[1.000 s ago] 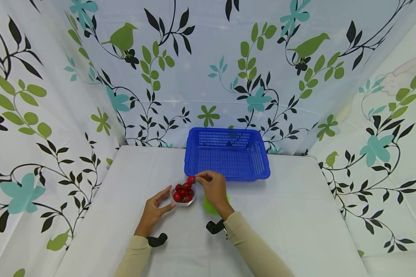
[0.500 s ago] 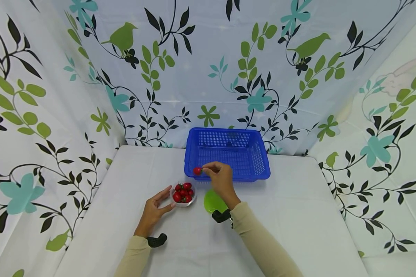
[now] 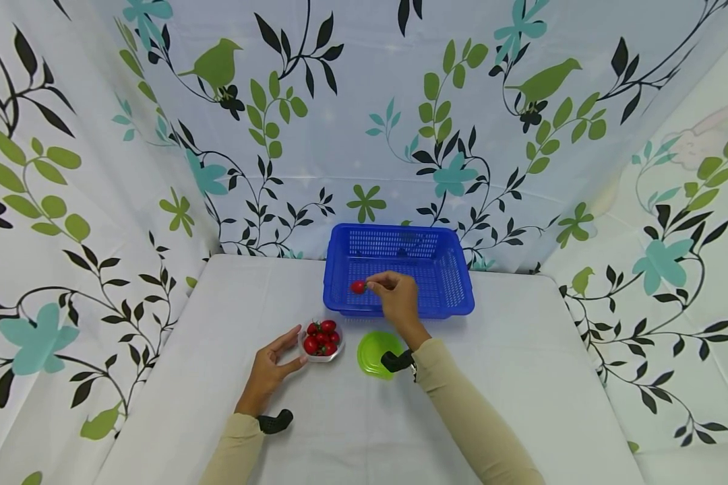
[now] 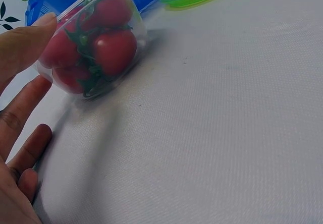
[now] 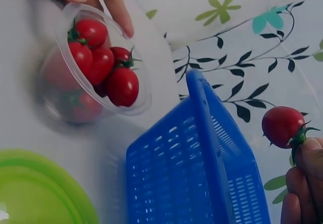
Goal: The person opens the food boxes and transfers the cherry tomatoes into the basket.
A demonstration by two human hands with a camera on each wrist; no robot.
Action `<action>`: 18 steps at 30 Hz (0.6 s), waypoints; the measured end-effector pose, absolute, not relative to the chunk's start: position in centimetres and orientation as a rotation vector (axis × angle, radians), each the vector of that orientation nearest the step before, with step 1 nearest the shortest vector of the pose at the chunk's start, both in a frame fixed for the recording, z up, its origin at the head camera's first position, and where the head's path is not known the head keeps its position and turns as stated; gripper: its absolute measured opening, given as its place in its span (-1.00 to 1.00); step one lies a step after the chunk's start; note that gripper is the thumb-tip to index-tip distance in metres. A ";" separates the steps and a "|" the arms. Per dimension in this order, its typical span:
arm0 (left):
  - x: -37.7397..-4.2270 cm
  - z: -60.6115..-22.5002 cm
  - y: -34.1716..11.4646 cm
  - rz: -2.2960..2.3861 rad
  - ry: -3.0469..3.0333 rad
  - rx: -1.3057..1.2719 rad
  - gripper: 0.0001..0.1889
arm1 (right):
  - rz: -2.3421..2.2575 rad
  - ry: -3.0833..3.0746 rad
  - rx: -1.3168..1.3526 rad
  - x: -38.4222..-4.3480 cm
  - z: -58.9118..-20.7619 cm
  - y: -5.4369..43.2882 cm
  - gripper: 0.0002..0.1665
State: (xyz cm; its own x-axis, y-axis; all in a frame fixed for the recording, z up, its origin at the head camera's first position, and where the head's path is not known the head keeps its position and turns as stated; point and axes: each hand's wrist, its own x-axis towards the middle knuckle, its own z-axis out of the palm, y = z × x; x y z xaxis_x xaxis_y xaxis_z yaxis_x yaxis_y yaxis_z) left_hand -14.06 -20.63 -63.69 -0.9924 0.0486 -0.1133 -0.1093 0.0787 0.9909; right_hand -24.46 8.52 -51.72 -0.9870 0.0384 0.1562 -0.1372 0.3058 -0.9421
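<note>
My right hand [image 3: 397, 296] pinches a cherry tomato [image 3: 358, 287] by its green stem, above the front left part of a blue plastic basket [image 3: 467, 283]. Up close in the right wrist view, thumb and fingertips hold the stem of that tomato [image 5: 283, 126]. A small clear plastic container [image 3: 320, 358] stands on the table, filled with several red tomatoes [image 3: 321, 337]. Against its left side rests my left hand [image 3: 269, 370], the thumb and one finger touching it. The other fingers [image 4: 31, 146] of that hand lie loosely spread beside it.
A bright green round lid [image 3: 373, 353] lies on the white table [image 3: 522, 391], right of the container and in front of the basket. Patterned cloth [image 3: 364, 121] with leaves and birds hangs behind and at both sides.
My right hand has lifted the tomato away from the container and carried it right and back over the basket, uncovering the green lid. My left hand has stayed where it was.
</note>
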 end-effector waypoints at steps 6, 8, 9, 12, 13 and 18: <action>-14.0 -63.4 -20.6 2.049 2.223 -0.064 -0.24 | 1.750 -2.434 0.071 -25.6 -51.7 8.9 -0.94; -14.0 -63.4 -20.6 2.044 2.227 -0.061 -0.24 | 1.744 -2.444 0.063 -25.9 -51.8 8.9 -0.94; -14.0 -63.5 -20.6 2.043 2.230 -0.060 -0.24 | 1.742 -2.449 0.059 -26.0 -51.8 9.0 -0.94; -14.1 -63.6 -20.6 2.041 2.230 -0.065 -0.24 | 1.731 -2.466 0.041 -26.4 -51.8 9.0 -0.94; -14.1 -63.6 -20.6 2.040 2.229 -0.067 -0.24 | 1.732 -2.471 0.032 -26.5 -51.7 9.0 -0.94; -14.1 -63.6 -20.6 2.045 2.224 -0.074 -0.25 | 1.699 -2.497 0.017 -27.3 -51.5 9.2 -0.94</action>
